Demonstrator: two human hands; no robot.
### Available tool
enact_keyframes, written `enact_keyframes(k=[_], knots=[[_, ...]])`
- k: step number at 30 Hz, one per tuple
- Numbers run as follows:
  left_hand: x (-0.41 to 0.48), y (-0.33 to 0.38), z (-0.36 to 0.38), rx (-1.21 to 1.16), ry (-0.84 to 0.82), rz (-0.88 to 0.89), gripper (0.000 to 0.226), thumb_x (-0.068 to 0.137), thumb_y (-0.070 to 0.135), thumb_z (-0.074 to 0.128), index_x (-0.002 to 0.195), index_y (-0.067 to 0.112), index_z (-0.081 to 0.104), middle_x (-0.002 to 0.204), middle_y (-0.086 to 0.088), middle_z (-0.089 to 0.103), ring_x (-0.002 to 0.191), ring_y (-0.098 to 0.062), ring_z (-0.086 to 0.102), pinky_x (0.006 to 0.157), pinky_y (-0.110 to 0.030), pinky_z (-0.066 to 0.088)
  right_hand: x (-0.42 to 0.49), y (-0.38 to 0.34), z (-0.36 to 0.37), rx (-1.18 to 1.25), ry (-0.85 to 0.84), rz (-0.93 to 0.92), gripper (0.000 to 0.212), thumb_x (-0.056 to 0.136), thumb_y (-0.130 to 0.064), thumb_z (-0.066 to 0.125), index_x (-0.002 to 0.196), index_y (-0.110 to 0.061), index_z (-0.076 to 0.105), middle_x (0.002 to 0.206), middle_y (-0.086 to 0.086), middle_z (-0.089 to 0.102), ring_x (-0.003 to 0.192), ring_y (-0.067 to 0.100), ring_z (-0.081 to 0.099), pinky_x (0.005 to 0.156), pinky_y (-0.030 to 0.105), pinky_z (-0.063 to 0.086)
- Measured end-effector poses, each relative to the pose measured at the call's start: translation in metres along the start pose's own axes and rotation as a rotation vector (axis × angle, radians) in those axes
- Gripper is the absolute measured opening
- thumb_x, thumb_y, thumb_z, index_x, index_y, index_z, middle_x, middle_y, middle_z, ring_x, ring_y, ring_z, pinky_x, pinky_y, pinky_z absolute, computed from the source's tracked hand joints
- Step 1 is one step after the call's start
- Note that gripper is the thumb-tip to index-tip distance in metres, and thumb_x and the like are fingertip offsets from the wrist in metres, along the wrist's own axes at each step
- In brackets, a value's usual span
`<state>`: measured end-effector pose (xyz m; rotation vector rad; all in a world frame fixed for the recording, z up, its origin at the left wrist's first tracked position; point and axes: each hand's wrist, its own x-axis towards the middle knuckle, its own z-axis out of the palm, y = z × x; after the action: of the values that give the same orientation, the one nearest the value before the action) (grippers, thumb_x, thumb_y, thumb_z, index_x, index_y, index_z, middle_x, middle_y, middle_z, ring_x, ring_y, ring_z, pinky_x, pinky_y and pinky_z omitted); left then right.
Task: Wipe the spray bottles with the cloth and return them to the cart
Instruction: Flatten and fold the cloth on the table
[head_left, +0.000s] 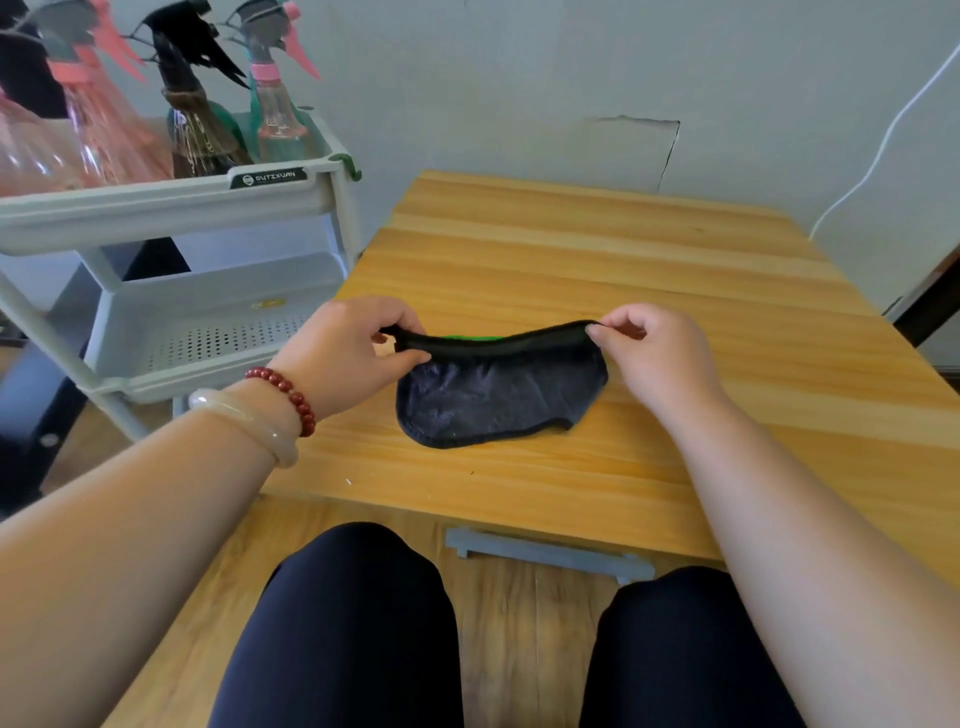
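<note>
At far left we find the cart (156, 208), its top shelf carrying the bottles (197, 135), upright and close together: pink triggers on either side of a dark bottle with a black trigger. None stands on the table (571, 249). Moving right, the left hand (348, 353) pinches the left end of the far edge of the cloth (498, 395). The right hand (654, 358) pinches the right end likewise, and the hands are well apart with the edge drawn between them. We judge the step in hand to be readying the cloth. It is best done by keeping both pinches even, folding it into a flat pad, then freeing the left hand for the cart. The cloth lies mid-table, its near part resting on the wood. It is dark blue with a stitched hem and a faint speckled sheen, and a strip of green shows beneath the lifted edge. It appears thin and limp.
</note>
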<state>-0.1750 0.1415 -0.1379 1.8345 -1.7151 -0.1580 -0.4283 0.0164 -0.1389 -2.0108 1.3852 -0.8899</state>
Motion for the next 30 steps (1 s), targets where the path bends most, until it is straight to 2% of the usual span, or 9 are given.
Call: enact_keyframes(k=[4, 6, 8, 11, 13, 19, 24, 27, 30], knots=[[-0.024, 0.004, -0.001, 0.032, -0.038, 0.109, 0.018, 0.082, 0.023, 0.077, 0.089, 0.034, 0.064, 0.101, 0.012, 0.070, 0.090, -0.002, 0.059, 0.083, -0.001, 0.037, -0.018, 0.004, -0.009, -0.057, -0.086, 0.001, 0.013, 0.089, -0.027, 0.069, 0.076, -0.026, 0.065, 0.072, -0.013, 0.060, 0.067, 0.009, 0.052, 0.051, 0.010, 0.033], [-0.033, 0.007, 0.002, 0.053, -0.082, 0.128, 0.014, 0.082, 0.027, 0.076, 0.095, 0.026, 0.071, 0.103, 0.011, 0.070, 0.093, -0.004, 0.061, 0.089, -0.016, 0.046, -0.027, 0.005, -0.012, -0.082, -0.192, -0.025, 0.009, 0.086, -0.031, 0.072, 0.081, -0.028, 0.065, 0.079, -0.012, 0.061, 0.076, 0.009, 0.053, 0.058, 0.014, 0.036], [-0.041, 0.010, 0.004, 0.078, -0.151, 0.147, 0.019, 0.084, 0.034, 0.073, 0.098, 0.022, 0.073, 0.108, 0.010, 0.069, 0.099, -0.003, 0.059, 0.093, -0.027, 0.049, -0.035, 0.005, -0.014, -0.202, -0.328, -0.088, 0.023, 0.079, -0.048, 0.075, 0.090, -0.031, 0.064, 0.095, -0.010, 0.057, 0.088, 0.008, 0.051, 0.070, 0.022, 0.039], [-0.047, 0.017, 0.007, 0.180, -0.257, 0.139, 0.039, 0.085, 0.050, 0.064, 0.117, 0.027, 0.068, 0.121, 0.012, 0.063, 0.112, -0.004, 0.054, 0.100, -0.025, 0.044, -0.042, 0.006, -0.014, -0.393, -0.383, -0.183, 0.047, 0.066, -0.064, 0.076, 0.099, -0.035, 0.060, 0.116, -0.013, 0.042, 0.118, 0.010, 0.035, 0.098, 0.031, 0.032], [-0.047, 0.021, 0.008, 0.231, -0.280, 0.123, 0.048, 0.087, 0.053, 0.063, 0.127, 0.028, 0.063, 0.129, 0.012, 0.059, 0.121, -0.007, 0.050, 0.104, -0.025, 0.039, -0.044, 0.006, -0.012, -0.434, -0.366, -0.228, 0.047, 0.067, -0.063, 0.076, 0.102, -0.037, 0.059, 0.120, -0.012, 0.042, 0.124, 0.014, 0.032, 0.103, 0.033, 0.029], [-0.042, 0.024, 0.009, 0.326, -0.229, 0.084, 0.029, 0.098, 0.030, 0.054, 0.123, 0.022, 0.066, 0.123, 0.007, 0.063, 0.111, -0.012, 0.057, 0.089, -0.019, 0.040, -0.044, 0.009, 0.002, -0.483, -0.168, -0.444, 0.014, 0.089, -0.021, 0.066, 0.102, -0.017, 0.069, 0.114, 0.002, 0.065, 0.113, 0.029, 0.053, 0.095, 0.041, 0.041], [-0.036, 0.020, -0.005, 0.343, -0.201, 0.032, 0.023, 0.099, 0.024, 0.051, 0.116, 0.018, 0.067, 0.107, 0.003, 0.068, 0.091, -0.014, 0.057, 0.080, -0.029, 0.047, -0.043, 0.006, 0.004, -0.452, -0.039, -0.554, 0.025, 0.079, 0.003, 0.051, 0.089, -0.008, 0.071, 0.089, 0.010, 0.072, 0.088, 0.036, 0.065, 0.078, 0.044, 0.050], [-0.038, 0.019, -0.012, 0.310, -0.254, 0.060, 0.023, 0.097, 0.026, 0.054, 0.113, 0.022, 0.069, 0.106, 0.011, 0.067, 0.094, -0.009, 0.057, 0.080, -0.022, 0.042, -0.042, 0.006, 0.000, -0.432, -0.119, -0.580, 0.035, 0.076, 0.007, 0.046, 0.084, -0.010, 0.075, 0.095, 0.006, 0.074, 0.095, 0.035, 0.065, 0.087, 0.050, 0.050], [-0.042, 0.020, -0.014, 0.188, -0.241, 0.058, 0.028, 0.100, 0.031, 0.048, 0.117, 0.023, 0.070, 0.111, 0.012, 0.066, 0.097, -0.008, 0.059, 0.083, -0.024, 0.047, -0.046, 0.006, -0.009, -0.357, -0.220, -0.413, 0.039, 0.082, 0.008, 0.046, 0.088, -0.014, 0.078, 0.113, 0.001, 0.072, 0.115, 0.025, 0.059, 0.102, 0.031, 0.041]])
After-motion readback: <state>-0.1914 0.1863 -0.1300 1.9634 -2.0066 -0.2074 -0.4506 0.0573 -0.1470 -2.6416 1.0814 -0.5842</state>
